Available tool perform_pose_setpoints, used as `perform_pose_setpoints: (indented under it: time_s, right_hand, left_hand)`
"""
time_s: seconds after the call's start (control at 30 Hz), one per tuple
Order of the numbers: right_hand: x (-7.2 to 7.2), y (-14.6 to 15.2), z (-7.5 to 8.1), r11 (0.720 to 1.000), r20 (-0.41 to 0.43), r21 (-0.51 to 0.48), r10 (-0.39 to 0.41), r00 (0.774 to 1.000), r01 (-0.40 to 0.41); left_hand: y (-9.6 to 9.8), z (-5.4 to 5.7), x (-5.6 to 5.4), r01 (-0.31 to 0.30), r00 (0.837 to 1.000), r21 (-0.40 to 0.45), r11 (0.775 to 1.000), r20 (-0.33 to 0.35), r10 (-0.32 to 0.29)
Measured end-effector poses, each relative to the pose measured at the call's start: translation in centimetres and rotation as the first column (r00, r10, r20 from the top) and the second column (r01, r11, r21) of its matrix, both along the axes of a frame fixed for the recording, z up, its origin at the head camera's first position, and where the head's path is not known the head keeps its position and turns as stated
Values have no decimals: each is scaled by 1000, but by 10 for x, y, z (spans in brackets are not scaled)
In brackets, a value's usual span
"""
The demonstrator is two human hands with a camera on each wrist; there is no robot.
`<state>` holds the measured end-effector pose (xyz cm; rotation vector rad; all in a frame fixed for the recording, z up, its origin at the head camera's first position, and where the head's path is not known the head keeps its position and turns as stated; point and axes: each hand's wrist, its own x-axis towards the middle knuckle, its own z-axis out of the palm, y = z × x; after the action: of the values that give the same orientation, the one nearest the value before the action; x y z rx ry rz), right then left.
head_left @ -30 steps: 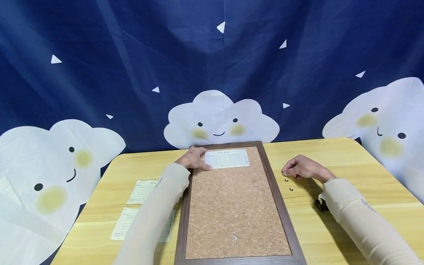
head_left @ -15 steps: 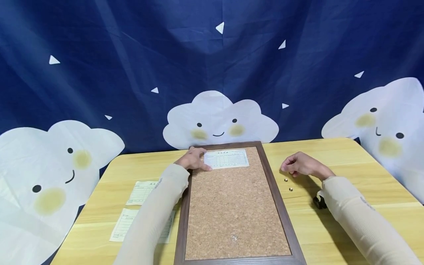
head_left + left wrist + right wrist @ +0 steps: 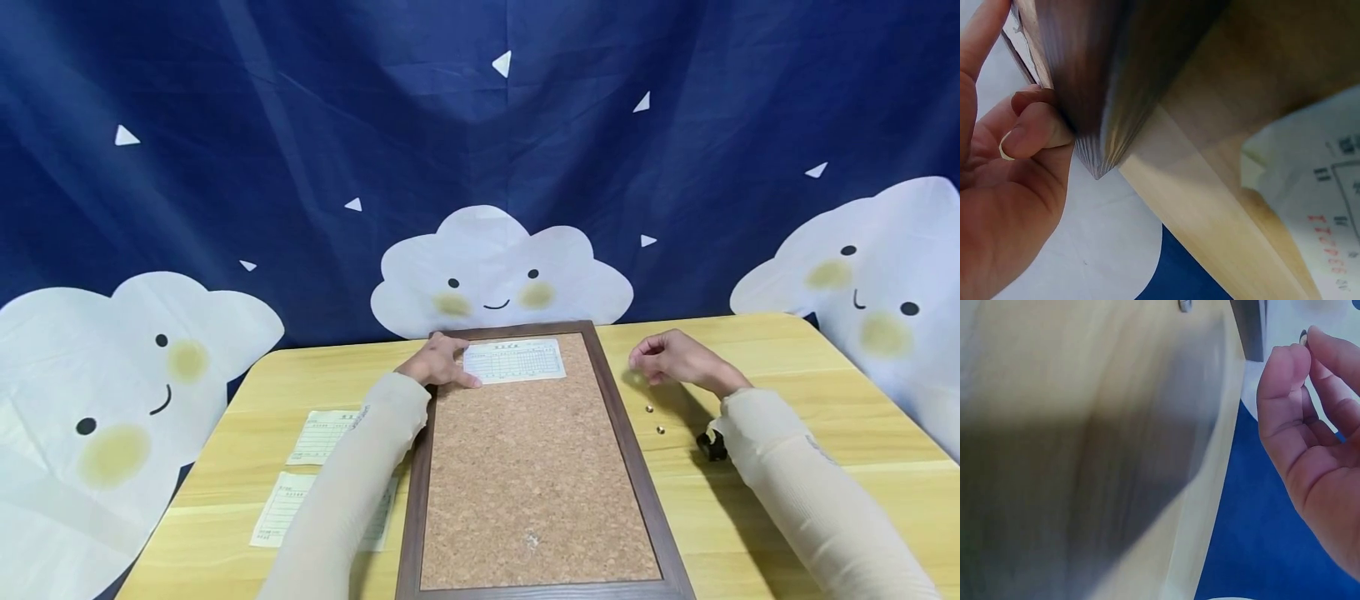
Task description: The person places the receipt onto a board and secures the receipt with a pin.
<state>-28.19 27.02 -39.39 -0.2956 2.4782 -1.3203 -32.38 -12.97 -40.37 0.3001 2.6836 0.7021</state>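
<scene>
Shifted away from two loose tacks (image 3: 649, 409) and nearer to the corkboard (image 3: 540, 483) since the earlier frames is the right hand (image 3: 678, 360), held above the worktop (image 3: 825, 392).

At the near end bare cork is shown, marked by one pale scuff (image 3: 532, 541). Left of the board, a nearer slip (image 3: 281, 512) and a middle slip (image 3: 318, 437) are laid on the worktop, both partly covered by the left sleeve (image 3: 348, 483). To the right, the two tacks are left lying beside the board's frame. Past them, the right hand's thumb and forefinger are pressed together; in the right wrist view a small dark-rimmed piece (image 3: 1303, 337) is pinched at their tips, probably a third tack.

At the far end the top slip (image 3: 513, 360) is laid flat on the cork and steadied at its left edge by the left hand (image 3: 437, 362), whose thumb and forefinger are spread. An early stage seems to be reached: one slip is placed, no tack can be made out in it, and two slips are apparently left. Left hand and slips are unchanged from the earlier frames. Beyond, a blue curtain (image 3: 420, 108) is hung
</scene>
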Motion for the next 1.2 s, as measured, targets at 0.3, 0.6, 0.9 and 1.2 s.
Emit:
perform_pose_setpoints:
  time_s: [0.3,0.6,0.9,1.2]
  right_hand:
    - [-9,-10,4,1000,-29,-15,-11,1000,11]
    - [-18,-20,5,996,-41,-77,-35,999,32]
    - [-21,-27,8,992,-28,-115,-58,998,55]
    - [-27,-42,14,989,-48,-143,-54,997,47]
  left_hand:
    - [0,1,-3,-1,1000,-6,1000,14,1]
    - [-1,3,-3,11,1000,-12,1000,9,-11]
    - [-5,-5,-4,13,1000,23,1000,-8,-13]
    - [-4,-5,-4,16,1000,26,1000,-24,-15]
